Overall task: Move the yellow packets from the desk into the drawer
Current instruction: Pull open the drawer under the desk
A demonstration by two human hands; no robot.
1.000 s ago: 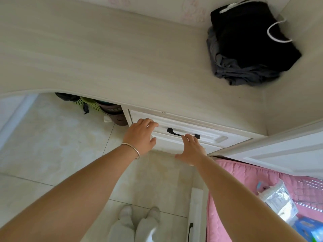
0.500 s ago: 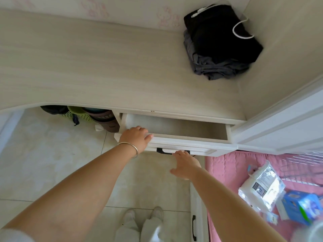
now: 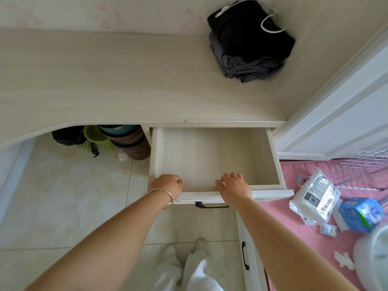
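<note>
Both hands' grip (image 3: 167, 185) on drawer (image 3: 210, 156)

The white wooden drawer (image 3: 214, 156), shut a second ago and half out since, now stands pulled far out toward 6 o'clock, its pale bare floor showing. The left hand (image 3: 167, 185) and right hand (image 3: 234, 189) now curl over its front edge.

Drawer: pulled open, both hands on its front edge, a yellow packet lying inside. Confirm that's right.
Not quite. The drawer is pulled open, and the left hand and right hand are on its front edge, but the head view shows its inside bare: no yellow packet lies there. None shows on the desk either, only folded dark clothes.
</note>
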